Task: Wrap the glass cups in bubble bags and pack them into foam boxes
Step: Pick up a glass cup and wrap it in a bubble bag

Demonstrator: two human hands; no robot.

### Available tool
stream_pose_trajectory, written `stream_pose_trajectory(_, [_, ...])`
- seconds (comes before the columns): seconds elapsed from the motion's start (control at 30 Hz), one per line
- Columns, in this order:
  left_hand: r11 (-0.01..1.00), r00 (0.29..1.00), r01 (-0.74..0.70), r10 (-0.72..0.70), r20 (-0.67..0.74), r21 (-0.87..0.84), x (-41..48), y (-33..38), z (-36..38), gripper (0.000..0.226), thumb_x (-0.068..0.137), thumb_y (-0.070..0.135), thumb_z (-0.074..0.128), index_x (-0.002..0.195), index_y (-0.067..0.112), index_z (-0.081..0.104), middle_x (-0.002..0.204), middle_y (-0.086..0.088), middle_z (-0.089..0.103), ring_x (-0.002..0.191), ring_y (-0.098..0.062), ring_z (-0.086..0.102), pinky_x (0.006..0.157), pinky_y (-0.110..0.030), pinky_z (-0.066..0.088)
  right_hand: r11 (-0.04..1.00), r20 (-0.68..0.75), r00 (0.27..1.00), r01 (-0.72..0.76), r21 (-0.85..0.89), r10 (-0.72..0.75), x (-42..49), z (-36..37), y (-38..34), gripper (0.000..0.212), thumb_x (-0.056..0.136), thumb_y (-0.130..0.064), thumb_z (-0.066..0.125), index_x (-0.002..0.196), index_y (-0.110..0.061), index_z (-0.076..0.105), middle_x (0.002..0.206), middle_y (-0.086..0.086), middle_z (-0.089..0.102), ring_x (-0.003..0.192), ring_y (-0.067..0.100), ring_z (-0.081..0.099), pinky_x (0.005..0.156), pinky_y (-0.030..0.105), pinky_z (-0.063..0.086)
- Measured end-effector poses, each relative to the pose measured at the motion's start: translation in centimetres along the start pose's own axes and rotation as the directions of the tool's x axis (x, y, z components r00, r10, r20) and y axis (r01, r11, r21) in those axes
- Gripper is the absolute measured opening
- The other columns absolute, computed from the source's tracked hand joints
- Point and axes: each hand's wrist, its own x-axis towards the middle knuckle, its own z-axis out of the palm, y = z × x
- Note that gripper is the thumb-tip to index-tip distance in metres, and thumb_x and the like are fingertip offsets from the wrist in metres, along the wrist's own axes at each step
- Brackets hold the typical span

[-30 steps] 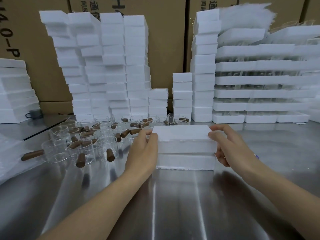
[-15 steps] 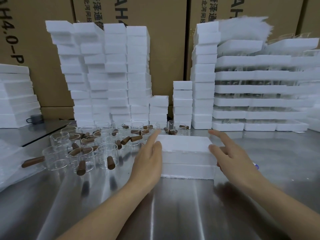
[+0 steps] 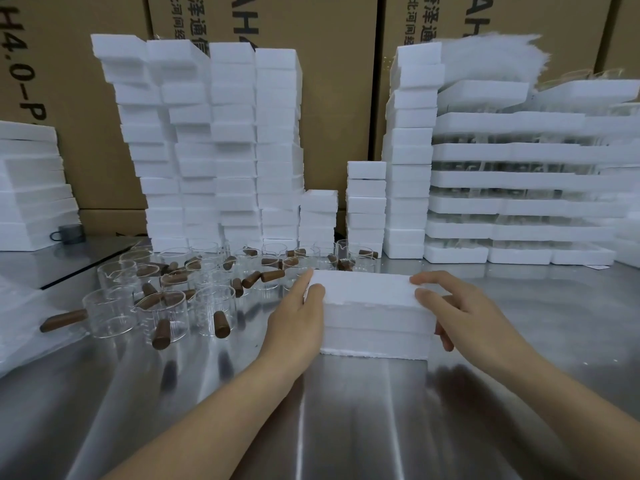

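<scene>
A closed white foam box (image 3: pixel 372 317) lies on the steel table (image 3: pixel 363 417) in front of me, its lid on top. My left hand (image 3: pixel 298 323) grips its left end, thumb on the front corner and fingers along the side. My right hand (image 3: pixel 464 313) grips the right end, with fingertips on the lid's corner and the other fingers curled round the side. Several glass cups with brown wooden handles (image 3: pixel 162 313) stand crowded to the left of the box and behind it. A clear bubble bag sheet (image 3: pixel 19 323) lies at the far left edge.
Tall stacks of small foam boxes (image 3: pixel 221 150) rise behind the cups, with more stacks (image 3: pixel 412 150) at centre right. Wide foam trays (image 3: pixel 519 178) are piled at the right, flat foam (image 3: pixel 31 188) at the left. Cardboard cartons (image 3: pixel 332 98) form the back wall. A dark mug (image 3: pixel 71 233) stands far left.
My hands let go of the lid, opened briefly, and now grip the two ends of the closed box. The box has stayed in place.
</scene>
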Motion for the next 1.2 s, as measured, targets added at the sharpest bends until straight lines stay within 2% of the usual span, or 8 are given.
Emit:
stream_pose_trajectory(0.13, [0.997, 0.998, -0.052, 0.049, 0.046, 0.056, -0.1, -0.1, -0.1, 0.042, 0.110, 0.040, 0.034, 0.140, 0.069, 0.039, 0.098, 0.045, 0.056, 0.073, 0.034, 0.050, 0.063, -0.001, 0.039, 0.998, 0.021, 1.000, 0.024, -0.052, -0.023, -0.2, -0.2, -0.3, 0.014, 0.101, -0.050, 0.056, 0.113, -0.052, 0.064, 0.065, -0.003, 0.062, 0.055, 0.010, 0.062, 0.054, 0.013, 0.047])
stream_pose_trajectory(0.27, [0.998, 0.997, -0.064, 0.062, 0.045, 0.031, 0.3, -0.3, -0.4, 0.035, 0.111, 0.033, 0.037, 0.131, 0.057, 0.055, 0.102, 0.034, 0.056, 0.070, 0.038, 0.047, 0.060, 0.007, 0.034, 0.999, 0.121, 0.993, 0.013, -0.043, -0.007, -0.1, -0.5, 0.2, 0.047, 0.084, -0.083, 0.058, 0.125, -0.059, 0.055, 0.120, -0.014, 0.061, 0.100, 0.010, 0.067, 0.080, 0.028, 0.052])
stream_pose_trajectory(0.33, [0.997, 0.996, -0.075, 0.074, 0.045, 0.021, 0.4, -0.4, -0.4, 0.036, 0.111, 0.032, 0.037, 0.133, 0.054, 0.056, 0.102, 0.033, 0.057, 0.069, 0.037, 0.048, 0.060, 0.007, 0.035, 1.000, 0.202, 0.979, 0.000, -0.002, 0.000, -0.2, -0.6, 0.5, 0.070, 0.068, -0.085, 0.070, 0.130, -0.060, 0.047, 0.135, -0.027, 0.052, 0.113, 0.002, 0.063, 0.086, 0.027, 0.053])
stream_pose_trajectory(0.43, [0.997, 0.996, -0.079, 0.079, 0.050, 0.007, 0.4, -0.4, -0.4, 0.036, 0.112, 0.032, 0.037, 0.133, 0.053, 0.056, 0.105, 0.034, 0.056, 0.070, 0.037, 0.047, 0.060, 0.007, 0.034, 0.999, 0.270, 0.963, -0.015, 0.047, 0.002, -0.1, -0.4, 1.0, 0.092, 0.059, -0.075, 0.087, 0.136, -0.057, 0.040, 0.138, -0.031, 0.052, 0.119, 0.002, 0.063, 0.093, 0.031, 0.058])
stream_pose_trajectory(0.6, [0.998, 0.996, -0.053, 0.056, 0.065, -0.039, 0.4, -0.4, -0.5, 0.035, 0.111, 0.033, 0.039, 0.130, 0.055, 0.059, 0.122, 0.039, 0.055, 0.089, 0.038, 0.046, 0.072, 0.006, 0.033, 0.982, 0.287, 0.958, -0.062, 0.180, 0.008, 0.4, -0.2, 1.7, 0.099, 0.057, -0.061, 0.098, 0.136, -0.049, 0.041, 0.138, -0.008, 0.065, 0.120, 0.021, 0.069, 0.103, 0.045, 0.057])
stream_pose_trajectory(0.83, [0.997, 0.997, 0.004, 0.002, 0.082, -0.073, 0.6, -0.1, -0.7, 0.039, 0.110, 0.033, 0.040, 0.135, 0.053, 0.063, 0.139, 0.029, 0.054, 0.114, 0.019, 0.045, 0.085, -0.006, 0.031, 0.972, 0.326, 0.945, -0.089, 0.217, 0.014, 0.3, -0.7, 1.6, 0.094, 0.054, -0.036, 0.102, 0.130, -0.044, 0.046, 0.133, -0.002, 0.067, 0.113, 0.015, 0.072, 0.087, 0.027, 0.060])
stream_pose_trajectory(1.07, [0.993, 0.996, 0.078, -0.075, 0.047, -0.085, 0.3, 0.4, -0.5, 0.032, 0.107, 0.043, 0.043, 0.132, 0.061, 0.048, 0.106, 0.033, 0.053, 0.088, 0.012, 0.051, 0.071, -0.020, 0.037, 0.949, 0.360, 0.932, -0.152, 0.276, 0.044, 0.0, -1.2, 1.0, 0.083, 0.063, -0.019, 0.096, 0.129, -0.041, 0.050, 0.128, -0.004, 0.072, 0.114, 0.017, 0.072, 0.085, 0.024, 0.059])
stream_pose_trajectory(1.2, [0.982, 0.987, 0.160, -0.158, 0.020, -0.102, 0.1, 0.7, -0.6, 0.037, 0.105, 0.046, 0.047, 0.141, 0.042, 0.056, 0.131, 0.011, 0.062, 0.119, -0.010, 0.058, 0.096, -0.035, 0.046, 0.953, 0.319, 0.947, -0.135, 0.270, 0.043, -0.2, -1.2, 0.7, 0.082, 0.067, -0.004, 0.097, 0.129, -0.033, 0.053, 0.125, 0.002, 0.074, 0.112, 0.017, 0.073, 0.085, 0.025, 0.060])
